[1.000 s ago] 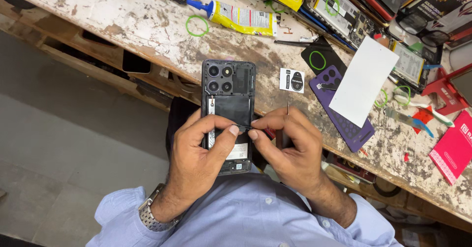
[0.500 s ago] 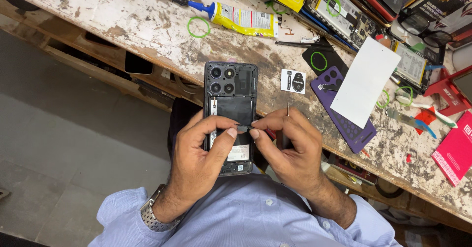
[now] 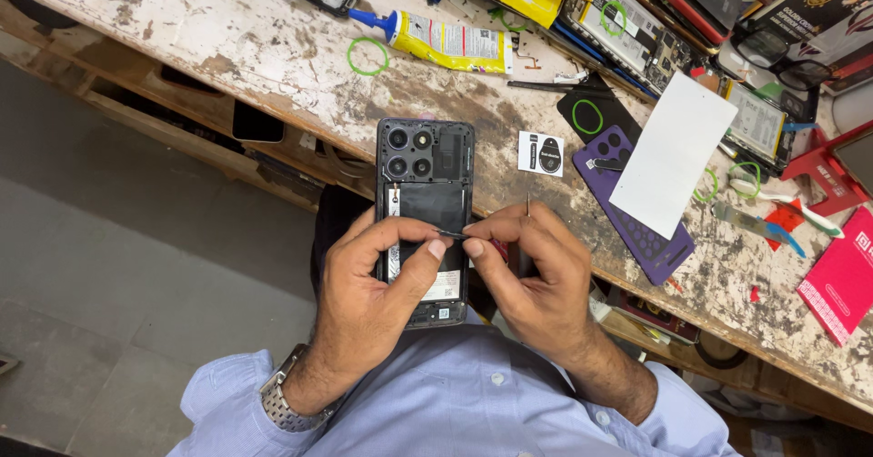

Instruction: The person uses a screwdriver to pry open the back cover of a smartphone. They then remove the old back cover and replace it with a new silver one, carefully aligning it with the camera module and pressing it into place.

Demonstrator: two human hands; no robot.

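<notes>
Fingertips of left hand [image 3: 382, 284] and right hand [image 3: 536, 275] pinched together on a thin dark strip [image 3: 452, 233] over the phone [image 3: 426, 202], held past the workbench's near edge [image 3: 273, 139]. Back cover already off, strip partly lifted, insides still in place. No boxes or trays in view; glue tube [image 3: 446, 39] near the far edge

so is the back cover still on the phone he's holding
No, the phone is open at the back, with its camera modules and inner parts bare, as the left hand and right hand grip it.
</notes>
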